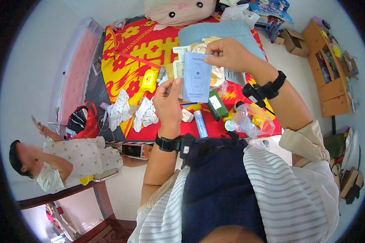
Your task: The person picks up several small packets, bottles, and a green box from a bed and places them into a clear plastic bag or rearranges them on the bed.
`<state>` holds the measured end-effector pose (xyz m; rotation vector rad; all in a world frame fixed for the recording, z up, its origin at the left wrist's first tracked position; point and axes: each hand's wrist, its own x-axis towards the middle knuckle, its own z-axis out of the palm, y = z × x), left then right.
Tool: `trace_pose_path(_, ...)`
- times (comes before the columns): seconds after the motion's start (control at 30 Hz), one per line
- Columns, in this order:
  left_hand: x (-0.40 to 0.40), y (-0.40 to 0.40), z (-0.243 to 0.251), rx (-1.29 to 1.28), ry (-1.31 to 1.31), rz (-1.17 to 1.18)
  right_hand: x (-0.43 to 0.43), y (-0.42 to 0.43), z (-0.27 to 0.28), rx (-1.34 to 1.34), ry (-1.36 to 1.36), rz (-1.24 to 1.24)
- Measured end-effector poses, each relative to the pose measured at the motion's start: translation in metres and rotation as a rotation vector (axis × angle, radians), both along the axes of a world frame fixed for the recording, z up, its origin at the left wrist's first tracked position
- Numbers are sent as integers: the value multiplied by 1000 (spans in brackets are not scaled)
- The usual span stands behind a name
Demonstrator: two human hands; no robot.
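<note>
Both hands are raised over a bed with a red and yellow patterned blanket (133,86). My right hand (223,54) pinches the top right corner of a light blue printed leaflet or flat packet (196,79). At the lower left of it, my left hand (169,101) grips a pale green and white flat package (180,68) between thumb and fingers; its lower part is hidden. Below them lie a blue and white tube or can (200,124), a dark green box (217,106) and a small white box (187,115). A yellow wipes pack (150,79) lies to the left.
Crumpled white cloths (120,109) and a red bag (86,121) are at left. A clear plastic bag (251,121) lies at the bed's near right. A light blue pillow (219,30) and a plush toy (179,12) are farther back. Another person (76,158) sits at left, holding a phone.
</note>
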<state>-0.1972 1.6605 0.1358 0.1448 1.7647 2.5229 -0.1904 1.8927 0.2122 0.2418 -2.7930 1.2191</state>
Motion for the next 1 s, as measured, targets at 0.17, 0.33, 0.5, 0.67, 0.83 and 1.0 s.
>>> trace_pose_path(0.17, 1, 4, -4, -25, 32, 8, -10, -5, -3, -23, 39, -9)
trace_pose_path(0.33, 1, 4, -4, 67, -23, 0, -11, -9, -7, -35, 38, -28)
trace_pose_path(0.5, 0, 4, -3, 88, -52, -14, -11, -9, -10, -75, 29, -44)
trace_pose_path(0.67, -1, 3, -4, 61, -34, -2, -10, -11, -8, -69, 24, -53)
trace_pose_path(0.83, -1, 4, -6, 35, 2, 2, -9, -11, -9, -72, 28, -57)
trace_pose_path(1.0, 0, 6, -6, 49, 5, 3, -7, -9, -8, -63, 18, -52)
